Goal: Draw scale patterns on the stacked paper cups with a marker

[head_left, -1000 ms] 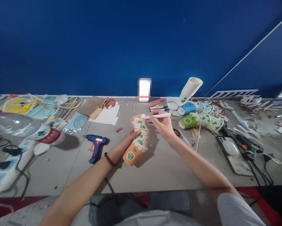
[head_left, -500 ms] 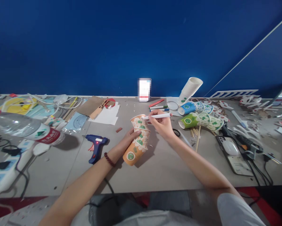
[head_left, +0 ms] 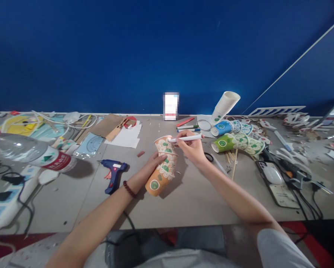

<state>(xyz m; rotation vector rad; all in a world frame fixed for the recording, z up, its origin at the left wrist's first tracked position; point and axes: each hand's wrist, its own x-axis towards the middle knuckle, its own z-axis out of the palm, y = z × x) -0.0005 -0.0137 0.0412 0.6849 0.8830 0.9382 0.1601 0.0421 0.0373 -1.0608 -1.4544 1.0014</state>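
Note:
A curved stack of orange paper cups [head_left: 161, 176], printed with white swirls and green leaves, is tilted over the grey table in front of me. My left hand [head_left: 153, 166] is closed around its left side, thumb across the front. Between the fingers of my right hand [head_left: 191, 148] is a white marker pen [head_left: 189, 137], held nearly level. Its tip is at the upper rim of the stack; whether it touches is too small to tell. To the right lie a green cup stack [head_left: 224, 143] and a blue cup stack [head_left: 222, 128].
A blue glue gun [head_left: 115, 174] lies left of my left hand, a water bottle [head_left: 57, 158] beyond it. Behind are capped markers [head_left: 188, 127], a lit phone [head_left: 170, 107] and a white cup stack [head_left: 225, 106]. A phone with a white case [head_left: 275, 182] lies right, near cables.
Almost nothing differs. Both hands, the orange cups and the marker pen stay in nearly the same place.

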